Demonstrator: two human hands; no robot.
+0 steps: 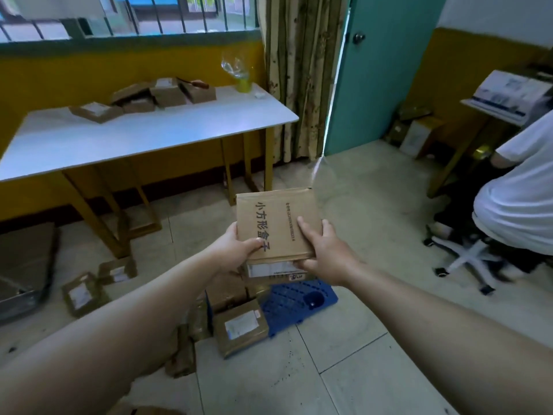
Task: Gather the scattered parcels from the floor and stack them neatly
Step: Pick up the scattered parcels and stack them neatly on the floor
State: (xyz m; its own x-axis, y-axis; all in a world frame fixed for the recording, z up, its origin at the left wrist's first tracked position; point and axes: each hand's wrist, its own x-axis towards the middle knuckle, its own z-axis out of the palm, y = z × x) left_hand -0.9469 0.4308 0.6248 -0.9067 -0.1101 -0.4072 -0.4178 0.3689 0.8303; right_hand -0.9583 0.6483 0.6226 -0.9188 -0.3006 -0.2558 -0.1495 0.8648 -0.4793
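Left hand (pixel 236 250) and right hand (pixel 324 253) grip a printed parcel (pixel 275 211) above the floor (pixel 359 369).
The left thumb presses its near left corner, fingers wrapped round the left edge; the right hand's fingers clasp its near right corner. A labelled parcel (pixel 269 269) shows just under its near edge. Below lie a blue pallet (pixel 299 301) and scattered parcels (pixel 241 326); further parcels (pixel 167 94) sit at the white table (pixel 119 139)'s far edge.
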